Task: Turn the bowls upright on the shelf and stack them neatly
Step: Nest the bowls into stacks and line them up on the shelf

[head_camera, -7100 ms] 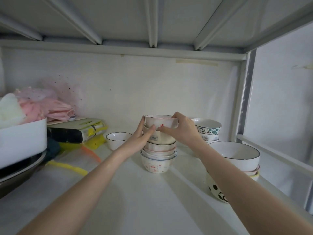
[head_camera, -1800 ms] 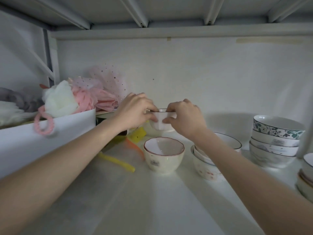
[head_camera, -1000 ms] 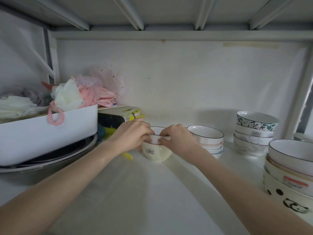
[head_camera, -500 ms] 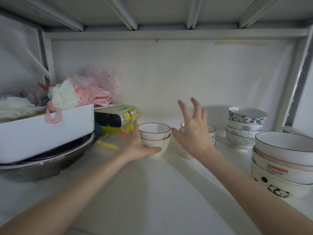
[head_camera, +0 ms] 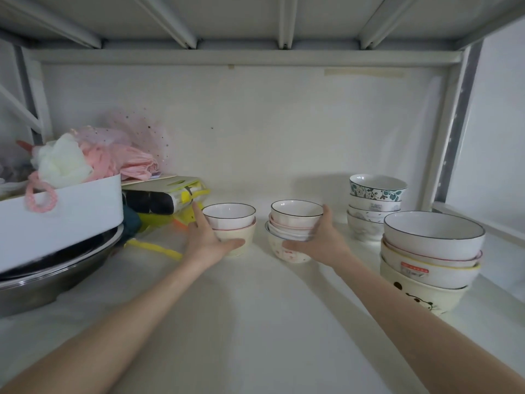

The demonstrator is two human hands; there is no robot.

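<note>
Two short stacks of upright bowls stand side by side at the middle of the white shelf (head_camera: 255,314). The left stack (head_camera: 230,216) is a black-rimmed white bowl nested in a cream bowl. My left hand (head_camera: 206,241) cups it, thumb across the front and fingers up its left side. The middle stack (head_camera: 295,213) holds several small bowls, a black-rimmed one on top. My right hand (head_camera: 321,243) cups this stack, with its thumb under the front and its fingers on the right side.
A stack of patterned bowls (head_camera: 375,200) stands at the back right, and a stack of large bowls (head_camera: 431,251) with a panda bowl at the bottom stands nearer. At the left are a white bin (head_camera: 62,214) over a metal basin (head_camera: 56,271), a box (head_camera: 162,194) and a yellow strip (head_camera: 159,248).
Both hands set the black-rimmed bowl into the cream bowl and let go. My right hand dropped from mid-air onto the middle stack; my left hand wrapped closer round the left stack.
</note>
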